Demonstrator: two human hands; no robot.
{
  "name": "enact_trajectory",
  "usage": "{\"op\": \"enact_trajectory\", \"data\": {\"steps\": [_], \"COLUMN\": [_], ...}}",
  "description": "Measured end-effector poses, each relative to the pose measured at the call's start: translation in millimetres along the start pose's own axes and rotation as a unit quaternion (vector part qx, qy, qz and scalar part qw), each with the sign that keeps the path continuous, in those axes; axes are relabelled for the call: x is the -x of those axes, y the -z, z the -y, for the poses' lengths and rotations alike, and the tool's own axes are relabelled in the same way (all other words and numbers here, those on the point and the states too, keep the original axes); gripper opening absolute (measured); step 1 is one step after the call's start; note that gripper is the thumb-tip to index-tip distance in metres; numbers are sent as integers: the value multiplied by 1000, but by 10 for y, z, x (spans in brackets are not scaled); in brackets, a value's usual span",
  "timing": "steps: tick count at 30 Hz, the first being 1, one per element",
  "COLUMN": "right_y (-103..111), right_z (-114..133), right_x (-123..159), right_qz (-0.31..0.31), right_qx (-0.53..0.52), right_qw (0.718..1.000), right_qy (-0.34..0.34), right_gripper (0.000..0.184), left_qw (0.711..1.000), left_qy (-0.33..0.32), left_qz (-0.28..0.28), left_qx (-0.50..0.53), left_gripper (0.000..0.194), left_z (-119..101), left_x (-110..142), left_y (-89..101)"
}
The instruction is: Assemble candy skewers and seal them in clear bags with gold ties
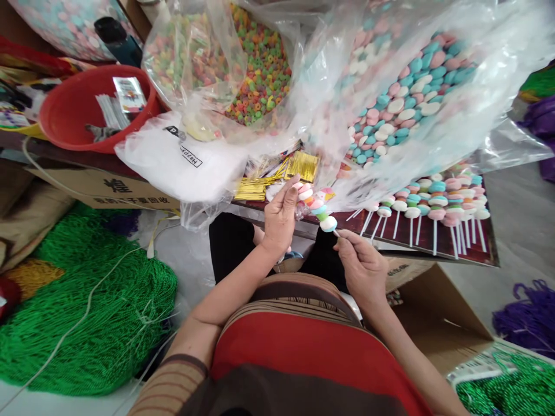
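Observation:
My left hand (281,216) is closed around the top end of a candy skewer (318,207), a white stick threaded with pink, white, green and blue round sweets. My right hand (362,263) pinches the bare lower end of the same stick just below a white sweet. Right above the hands lie bundles of gold twist ties (302,164) on the low dark table (433,248). A row of finished candy skewers (437,202) lies on the table to the right.
Big clear bags hold pastel round candies (403,92) and coloured ring candies (260,69). A red basin (87,107) sits at the left, a white plastic bag (182,159) beside it. Green netting (87,300) covers the floor left; an open cardboard box (437,318) stands right.

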State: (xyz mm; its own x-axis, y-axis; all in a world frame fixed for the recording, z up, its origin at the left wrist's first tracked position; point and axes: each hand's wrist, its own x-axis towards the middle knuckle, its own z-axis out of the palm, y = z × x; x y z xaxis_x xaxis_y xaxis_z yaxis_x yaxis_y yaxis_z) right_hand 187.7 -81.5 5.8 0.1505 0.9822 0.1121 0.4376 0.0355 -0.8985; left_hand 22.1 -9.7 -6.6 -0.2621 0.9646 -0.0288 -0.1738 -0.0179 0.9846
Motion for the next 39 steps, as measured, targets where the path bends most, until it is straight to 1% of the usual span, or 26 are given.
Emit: {"op": "enact_trajectory", "data": {"steps": [3,7,12,14,17,19,22,24,27,29,32,35,37,39], "right_y": [-1,6,76,116,169,193,199,172,82,3,-103,-190,-253,-324], "right_z": [-16,-25,1,0,-18,-26,-16,-1,14,17,18,23,30,40], "right_x": [-4,-10,-61,-89,-123,-136,-125,-94,-21,31,90,109,101,81], "right_qz": [5,9,28,39,46,52,80,112,153,157,136,127,137,163], "right_qx": [7,21,33,31,28,24,3,-29,-84,-114,-152,-195,-219,-227], "right_qw": [1000,1000,999,998,998,998,997,993,981,975,970,960,952,946], "right_qy": [6,9,22,25,24,21,-3,-37,-86,-108,-134,-153,-162,-166], "right_gripper": [23,23,22,21,21,22,25,29,34,35,38,40,42,43], "left_qw": [999,999,997,996,995,994,992,991,990,990,987,985,983,980], "left_qy": [9,12,-8,-14,-16,-29,-57,-72,-85,-90,-105,-116,-124,-136], "left_qz": [-16,11,69,83,93,99,88,76,72,73,73,60,49,46], "left_qx": [36,49,15,-1,-22,-37,-69,-84,-88,-85,-99,-114,-123,-135], "left_gripper": [49,53,54,55,57,58,54,52,51,50,49,47,45,44], "left_z": [11,1,-110,-165,-218,-232,-241,-250,-268,-279,-283,-260,-234,-205], "left_x": [-16,-28,-29,-25,-21,-20,-12,3,31,41,28,-9,-30,-37], "left_y": [2,21,92,116,137,142,139,127,105,101,123,164,189,207]}}
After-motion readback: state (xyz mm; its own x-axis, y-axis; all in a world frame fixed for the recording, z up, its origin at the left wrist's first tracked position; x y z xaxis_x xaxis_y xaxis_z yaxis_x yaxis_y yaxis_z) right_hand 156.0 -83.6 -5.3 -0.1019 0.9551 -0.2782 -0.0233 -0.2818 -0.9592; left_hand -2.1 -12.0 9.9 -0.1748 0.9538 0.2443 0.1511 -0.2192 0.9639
